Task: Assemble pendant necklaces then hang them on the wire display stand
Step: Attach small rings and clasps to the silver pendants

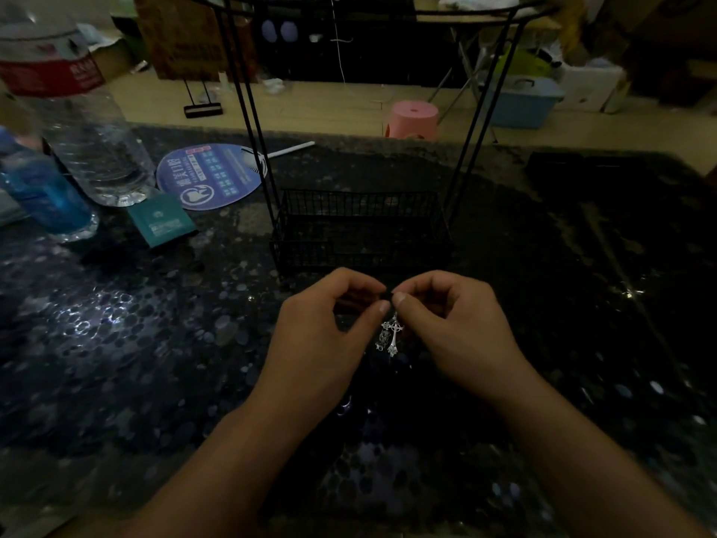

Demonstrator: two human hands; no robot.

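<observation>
Two small silver pendants [391,337] hang down between two hands, just above the dark desk [135,343]. One pendant is a cross. The other, just beside it on the left, is too small and dim to make out. They dangle from something dark and thin at the fingertips, but it is too dark to tell what it is.

The left hand [329,335] has its grip narrow, with the thumb and first finger pinched together at the top of the pendants. The right hand [452,332] does the same from the other side. The two sets of fingertips almost touch.

Just behind the hands stands the black wire display stand [361,227]. It has a little wire basket at the bottom and thin black legs that go up to a bar at the top.

To the left on the desk lies a round blue paper fan [211,176] with a white handle. Near it lies a small green packet [161,221]. A big clear bottle [73,110] with a red label stands at the far left, and a smaller blue bottle [42,188] stands just beside it.

Past the desk, on the floor, sits a pink stool [413,120]. A blue box [520,100] sits farther right.
</observation>
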